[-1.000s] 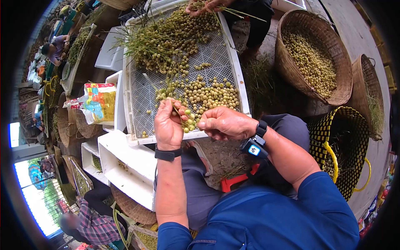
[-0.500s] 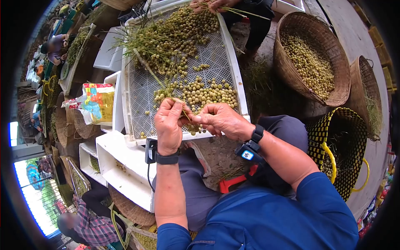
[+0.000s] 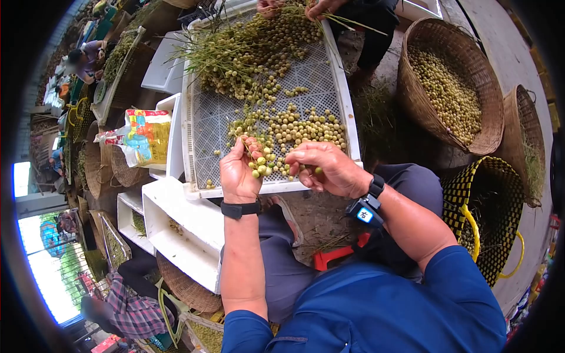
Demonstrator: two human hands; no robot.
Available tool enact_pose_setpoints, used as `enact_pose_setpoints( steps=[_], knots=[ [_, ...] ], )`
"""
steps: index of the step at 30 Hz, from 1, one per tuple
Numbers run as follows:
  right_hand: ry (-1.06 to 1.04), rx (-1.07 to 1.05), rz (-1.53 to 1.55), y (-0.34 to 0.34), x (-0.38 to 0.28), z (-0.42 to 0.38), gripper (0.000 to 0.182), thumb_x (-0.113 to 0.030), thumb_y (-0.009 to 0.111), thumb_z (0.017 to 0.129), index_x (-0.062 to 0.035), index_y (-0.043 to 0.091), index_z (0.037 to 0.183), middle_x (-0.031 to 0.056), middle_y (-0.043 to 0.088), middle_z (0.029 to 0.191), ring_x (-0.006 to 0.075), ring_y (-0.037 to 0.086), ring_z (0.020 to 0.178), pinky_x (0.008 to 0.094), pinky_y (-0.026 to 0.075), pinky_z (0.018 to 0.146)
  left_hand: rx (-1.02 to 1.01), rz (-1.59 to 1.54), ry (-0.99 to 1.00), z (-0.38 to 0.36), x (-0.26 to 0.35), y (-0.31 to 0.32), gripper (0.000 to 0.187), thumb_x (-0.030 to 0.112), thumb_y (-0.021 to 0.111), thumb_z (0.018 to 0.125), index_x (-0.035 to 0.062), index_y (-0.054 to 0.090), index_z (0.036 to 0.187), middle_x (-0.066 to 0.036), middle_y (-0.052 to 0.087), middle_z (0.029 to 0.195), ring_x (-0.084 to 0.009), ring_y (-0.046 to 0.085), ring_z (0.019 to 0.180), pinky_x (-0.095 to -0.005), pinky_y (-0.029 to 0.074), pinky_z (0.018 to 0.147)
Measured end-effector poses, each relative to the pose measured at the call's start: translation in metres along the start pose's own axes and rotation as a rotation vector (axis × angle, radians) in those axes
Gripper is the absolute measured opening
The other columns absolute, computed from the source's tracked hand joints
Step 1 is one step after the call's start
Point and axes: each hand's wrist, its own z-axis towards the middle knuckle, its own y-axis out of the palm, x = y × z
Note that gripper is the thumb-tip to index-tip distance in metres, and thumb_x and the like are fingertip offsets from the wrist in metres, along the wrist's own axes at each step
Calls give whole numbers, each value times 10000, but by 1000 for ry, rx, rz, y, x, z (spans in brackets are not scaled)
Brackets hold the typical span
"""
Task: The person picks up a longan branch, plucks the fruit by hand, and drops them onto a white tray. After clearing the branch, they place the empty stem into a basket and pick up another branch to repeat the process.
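Observation:
My left hand [image 3: 242, 170] is closed on a small bunch of round green-yellow fruit [image 3: 262, 166], above the near edge of the white perforated tray [image 3: 206, 138]. Just to the right, my right hand [image 3: 329, 167] has its fingers curled beside the bunch; one green fruit shows at its fingertips. Loose fruit [image 3: 303, 126] lies on the tray beyond both hands. Stemmed bunches [image 3: 235, 65] are heaped at the tray's far left.
A co-worker's hands [image 3: 321, 8] hold stems at the tray's far edge. Wicker basket [image 3: 447, 88] of fruit and yellow-black basket [image 3: 491, 206] stand right. White foam boxes [image 3: 182, 229] and a printed bag [image 3: 147, 138] are left. Other people sit farther left.
My hands have moved apart. The left palm has turned upward, showing the bunch. The view has shifted, so the tray and baskets appear slightly farther right.

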Motion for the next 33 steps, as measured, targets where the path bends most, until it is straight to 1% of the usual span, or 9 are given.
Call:
enact_pose_setpoints(
  steps=[8,12,13,15,16,17,21,26,33],
  knots=[
    [50,46,-172,-3,26,9,289,-340,679,946,-52,651,924,4,623,704,56,499,460,212,341,398,-107,-6,-20,4,-9,-4,194,192,460,1052,21,549,1074,-67,563,932,-147,550,747,-268,542,655],
    [26,26,-291,7,17,2,319,-411,683,933,-96,653,894,-30,596,698,40,510,522,194,368,450,-59,167,46,-4,-17,-4,171,208,480,1048,52,548,1038,-44,548,879,-134,511,704,-254,481,595],
    [-20,45,-335,7,24,5,265,-366,677,939,-103,661,901,-42,587,682,38,517,548,207,394,475,-111,292,76,3,-24,-6,164,214,488,1045,62,547,1027,-33,539,854,-127,497,692,-248,459,576],
    [-22,5,-328,3,25,5,213,-330,676,940,-129,665,873,-57,574,672,38,530,563,221,410,491,-201,130,-52,17,-17,-32,122,188,517,1024,74,555,1005,-38,544,892,-139,507,744,-266,441,584],
    [-10,-17,-383,5,21,4,207,-288,671,948,-90,640,892,-23,578,679,70,594,556,238,472,507,-144,83,-48,11,-17,-19,115,191,530,1016,81,554,993,-29,540,879,-137,505,726,-273,450,573],
    [-48,-45,-414,3,26,4,228,-307,664,958,-93,635,885,-33,568,677,64,582,556,231,451,498,-79,137,23,7,-19,-10,109,190,538,1012,86,559,986,-25,545,864,-140,501,703,-280,454,564],
    [-15,-115,-311,6,12,-3,271,-368,650,968,-102,633,924,-48,553,705,22,453,525,192,342,462,-29,189,161,16,-12,-14,119,214,574,996,99,563,968,-21,562,847,-144,529,712,-277,466,596],
    [37,4,85,-5,12,-6,92,-134,591,937,-52,619,967,26,599,779,57,471,517,191,330,418,7,324,257,1,-11,-1,105,219,535,1016,127,543,966,-8,566,858,-152,539,717,-301,460,619],
    [-20,59,218,-12,6,-5,150,-121,581,939,-35,625,1053,35,594,804,85,524,561,193,351,421,3,361,233,-7,-14,6,103,224,543,1012,129,541,973,-11,569,864,-162,544,719,-312,466,624]
  ],
)
